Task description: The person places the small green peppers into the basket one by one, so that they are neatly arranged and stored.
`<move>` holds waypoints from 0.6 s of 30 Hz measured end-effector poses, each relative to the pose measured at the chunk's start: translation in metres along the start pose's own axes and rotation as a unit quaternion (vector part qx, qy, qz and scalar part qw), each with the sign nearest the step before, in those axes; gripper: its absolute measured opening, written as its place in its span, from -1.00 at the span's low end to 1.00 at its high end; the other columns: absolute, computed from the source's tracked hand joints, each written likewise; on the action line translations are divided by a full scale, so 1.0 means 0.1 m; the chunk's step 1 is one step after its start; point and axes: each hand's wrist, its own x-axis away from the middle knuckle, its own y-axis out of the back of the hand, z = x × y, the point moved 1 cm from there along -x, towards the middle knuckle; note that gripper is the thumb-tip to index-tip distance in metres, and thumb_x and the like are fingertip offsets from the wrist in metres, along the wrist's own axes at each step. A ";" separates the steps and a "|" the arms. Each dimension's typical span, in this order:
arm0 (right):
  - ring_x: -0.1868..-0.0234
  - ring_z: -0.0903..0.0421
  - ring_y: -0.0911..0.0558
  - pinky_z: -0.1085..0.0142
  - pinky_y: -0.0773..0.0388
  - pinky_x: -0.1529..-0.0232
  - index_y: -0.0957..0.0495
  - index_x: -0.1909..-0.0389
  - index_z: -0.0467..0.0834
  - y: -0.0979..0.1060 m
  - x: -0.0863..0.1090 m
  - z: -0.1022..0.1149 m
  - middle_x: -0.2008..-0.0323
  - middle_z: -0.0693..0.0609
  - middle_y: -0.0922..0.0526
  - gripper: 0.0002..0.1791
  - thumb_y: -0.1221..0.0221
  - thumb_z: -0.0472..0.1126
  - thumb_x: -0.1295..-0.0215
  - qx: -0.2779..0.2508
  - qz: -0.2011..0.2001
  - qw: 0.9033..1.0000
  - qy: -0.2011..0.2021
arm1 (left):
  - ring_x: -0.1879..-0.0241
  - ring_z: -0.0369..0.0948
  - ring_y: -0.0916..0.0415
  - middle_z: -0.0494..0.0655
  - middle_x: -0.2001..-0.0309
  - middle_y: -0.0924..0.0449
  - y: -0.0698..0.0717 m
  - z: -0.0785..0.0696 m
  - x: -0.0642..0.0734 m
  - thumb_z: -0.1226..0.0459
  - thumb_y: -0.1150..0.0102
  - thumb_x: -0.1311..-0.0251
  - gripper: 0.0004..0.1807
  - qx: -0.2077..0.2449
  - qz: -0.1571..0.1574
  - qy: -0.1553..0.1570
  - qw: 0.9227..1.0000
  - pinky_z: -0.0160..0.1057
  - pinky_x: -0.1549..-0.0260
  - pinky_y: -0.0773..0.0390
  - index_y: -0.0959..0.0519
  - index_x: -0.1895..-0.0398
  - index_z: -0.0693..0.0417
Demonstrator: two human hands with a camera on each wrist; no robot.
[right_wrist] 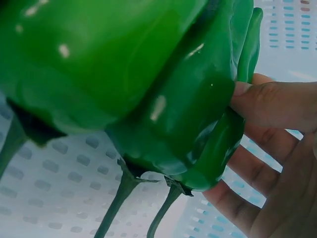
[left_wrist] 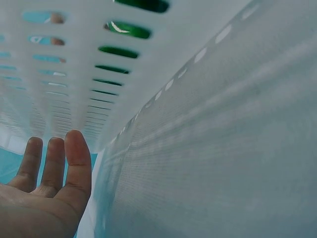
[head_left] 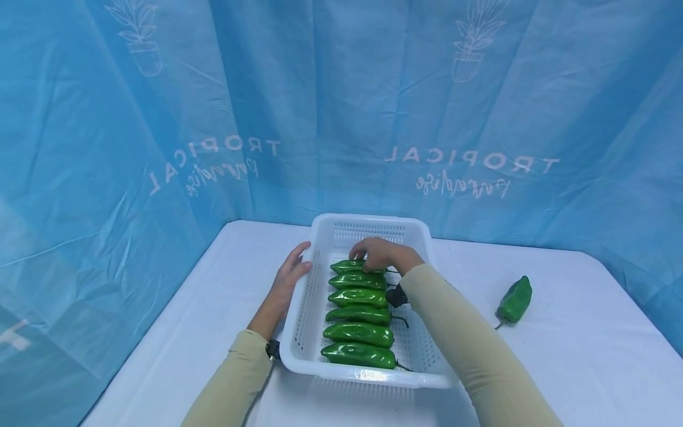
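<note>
A white perforated basket [head_left: 320,369] holds several long green peppers [head_left: 358,335] lying side by side, most with stems toward the right. At the far end of the row, my right hand [head_left: 381,254] reaches in and pinches the farthest pepper [head_left: 342,266]; the right wrist view shows the thumb on its near side and the fingers behind. Outside the basket's left wall is my left hand [head_left: 284,280], fingers extended alongside the rim. In the left wrist view, straight fingers [left_wrist: 78,163] rise beside the slotted wall; whether they touch it I cannot tell.
One more green pepper [head_left: 515,300] lies on the white tablecloth [head_left: 576,356] to the right of the basket. Blue printed curtains [head_left: 352,118] hang behind the table and along its sides.
</note>
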 end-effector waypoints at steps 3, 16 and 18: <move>-0.28 -0.12 -0.51 0.11 -0.62 -0.13 -0.53 -0.24 -0.03 0.00 0.01 -0.01 -0.23 -0.17 -0.56 -0.45 -0.11 -0.45 -0.24 -0.004 0.005 1.000 -0.001 | -0.31 0.15 -0.38 0.01 -0.47 -0.19 0.00 0.00 0.01 0.06 0.01 -0.39 -0.35 0.001 0.000 0.004 1.000 0.03 -0.12 -0.63 -0.08 -0.51 -0.34; -0.37 -0.15 -0.43 0.04 -0.56 -0.24 -0.42 -0.35 -0.03 0.07 0.08 0.04 -0.33 -0.19 -0.47 -0.40 -0.10 -0.40 -0.28 0.004 0.023 1.000 -0.010 | -0.25 0.09 -0.43 0.02 -0.45 -0.21 0.00 -0.02 0.01 0.06 0.03 -0.41 -0.36 0.003 0.006 0.003 1.000 -0.05 -0.05 -0.67 -0.09 -0.52 -0.31; -0.42 -0.17 -0.38 0.00 -0.50 -0.30 -0.37 -0.39 -0.04 0.11 0.12 0.09 -0.38 -0.21 -0.42 -0.40 -0.11 -0.36 -0.31 0.029 0.029 0.999 -0.009 | -0.25 0.08 -0.42 0.02 -0.45 -0.21 0.02 -0.03 0.01 0.07 0.04 -0.41 -0.35 0.003 0.003 0.003 1.000 -0.05 -0.04 -0.66 -0.08 -0.52 -0.30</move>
